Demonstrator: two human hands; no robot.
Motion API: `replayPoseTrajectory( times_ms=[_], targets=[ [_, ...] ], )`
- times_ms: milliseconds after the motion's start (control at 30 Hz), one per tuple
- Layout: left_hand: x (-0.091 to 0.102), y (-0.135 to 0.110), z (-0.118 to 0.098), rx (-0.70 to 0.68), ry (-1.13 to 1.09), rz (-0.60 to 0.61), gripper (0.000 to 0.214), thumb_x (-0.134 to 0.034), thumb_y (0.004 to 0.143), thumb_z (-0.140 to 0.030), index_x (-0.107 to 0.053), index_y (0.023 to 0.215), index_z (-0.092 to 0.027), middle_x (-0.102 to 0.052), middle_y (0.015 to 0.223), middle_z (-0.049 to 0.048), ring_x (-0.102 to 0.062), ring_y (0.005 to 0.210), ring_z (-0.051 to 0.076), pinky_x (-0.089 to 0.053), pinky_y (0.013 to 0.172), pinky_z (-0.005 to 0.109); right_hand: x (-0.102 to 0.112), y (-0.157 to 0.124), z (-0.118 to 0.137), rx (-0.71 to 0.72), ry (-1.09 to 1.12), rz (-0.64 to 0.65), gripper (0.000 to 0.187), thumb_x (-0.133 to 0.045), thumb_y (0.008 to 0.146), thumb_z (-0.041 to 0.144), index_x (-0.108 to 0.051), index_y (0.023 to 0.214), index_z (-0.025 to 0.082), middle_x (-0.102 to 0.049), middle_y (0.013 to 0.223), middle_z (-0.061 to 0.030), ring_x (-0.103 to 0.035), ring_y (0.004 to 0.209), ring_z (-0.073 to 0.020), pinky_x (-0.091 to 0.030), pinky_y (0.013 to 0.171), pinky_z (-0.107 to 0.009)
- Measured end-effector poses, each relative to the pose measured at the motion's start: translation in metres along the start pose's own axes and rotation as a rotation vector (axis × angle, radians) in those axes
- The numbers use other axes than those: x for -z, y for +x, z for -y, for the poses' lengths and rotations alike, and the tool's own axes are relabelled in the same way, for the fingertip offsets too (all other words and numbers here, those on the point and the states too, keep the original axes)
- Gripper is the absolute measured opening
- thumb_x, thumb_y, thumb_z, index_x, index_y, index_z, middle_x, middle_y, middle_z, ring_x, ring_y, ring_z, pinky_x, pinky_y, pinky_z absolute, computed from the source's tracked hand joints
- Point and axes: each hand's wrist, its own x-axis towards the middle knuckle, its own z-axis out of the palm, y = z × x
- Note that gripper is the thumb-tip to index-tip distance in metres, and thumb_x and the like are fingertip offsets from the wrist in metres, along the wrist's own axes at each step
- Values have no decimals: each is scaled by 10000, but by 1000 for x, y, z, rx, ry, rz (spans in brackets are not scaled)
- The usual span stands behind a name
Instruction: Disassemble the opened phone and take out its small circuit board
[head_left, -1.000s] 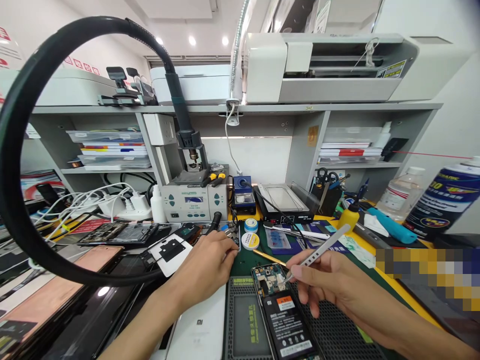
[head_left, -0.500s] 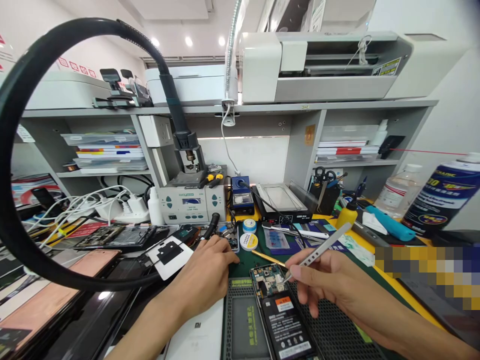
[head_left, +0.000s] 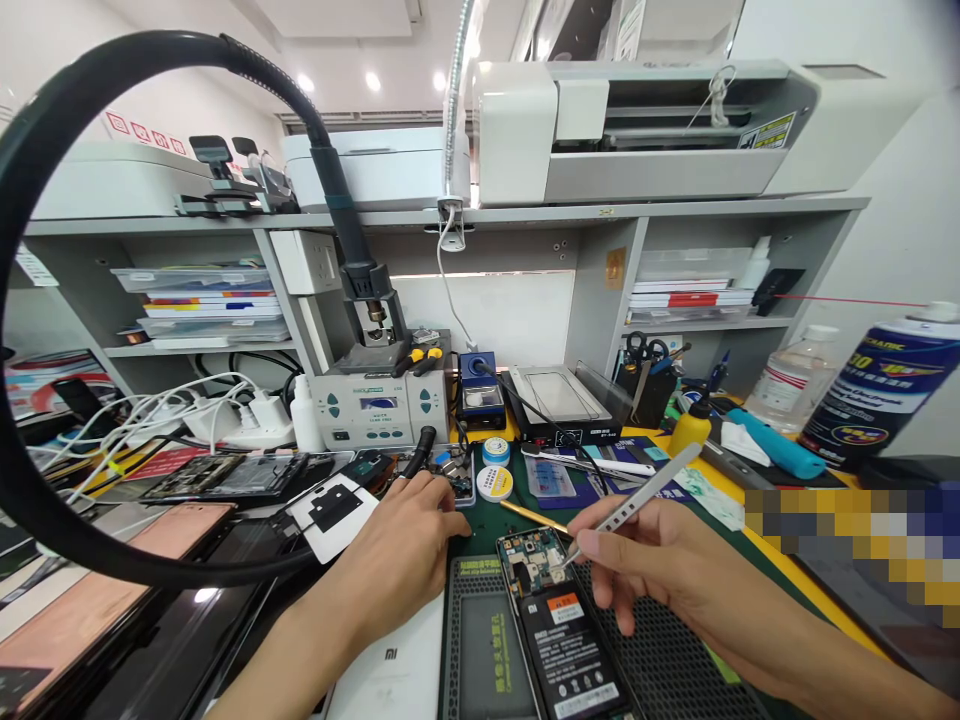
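Note:
A pair of metal tweezers (head_left: 637, 500) is pinched in my right hand (head_left: 637, 555). Their tips point down at the circuit board (head_left: 534, 562) in the upper part of an opened phone, whose black battery (head_left: 574, 650) fills its lower part. The phone lies on a dark textured repair mat (head_left: 667, 650). My left hand (head_left: 412, 530) rests palm down at the near edge of a tray of small parts (head_left: 466, 470), thumb apart from the bent fingers. Its fingertips are partly hidden. Under the left forearm lies a white phone back cover (head_left: 397, 650).
A black hose (head_left: 45, 520) loops across the left side from the hot air station (head_left: 375, 405). Behind my hands are round tins (head_left: 495, 483), a gold-coloured pen-like tool (head_left: 534, 517) and a white brush (head_left: 592, 460). Phones and panels (head_left: 172, 560) crowd the left; a spray can (head_left: 874, 390) stands right.
The whole view shifts slightly left. Both hands keep nearly the same pose, and the tweezer tips stay at the phone's board.

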Motion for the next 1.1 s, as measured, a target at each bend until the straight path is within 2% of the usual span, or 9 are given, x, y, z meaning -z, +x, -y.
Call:
replayPoseTrajectory(
  times_ms=[367, 867, 1100],
  targets=[
    [2, -2, -4, -33, -8, 22, 492, -441, 849, -12, -766, 1093, -289, -630, 1017, 62, -572, 976, 261, -475, 828, 438, 0, 0, -1, -5, -7, 2, 350, -773, 866, 482, -688, 995, 168, -679, 665, -9, -595, 596, -131, -509, 556, -252],
    [6, 0, 0, -13, 51, 19, 451, -431, 870, -25, -794, 1003, -258, -639, 1012, 81, -560, 954, 284, -454, 866, 497, -1, -1, 1, 5, -2, 15, 332, -768, 876, 470, -690, 991, 169, -685, 664, -4, -595, 592, -126, -511, 550, -240],
    [4, -2, 0, -15, 16, 13, 423, -432, 877, -15, -767, 1022, -229, -641, 1017, 73, -551, 958, 273, -455, 864, 477, 0, 0, -1, 25, 4, 13, 312, -774, 871, 451, -691, 970, 168, -671, 654, 2, -602, 609, -132, -514, 538, -235]
  ],
)
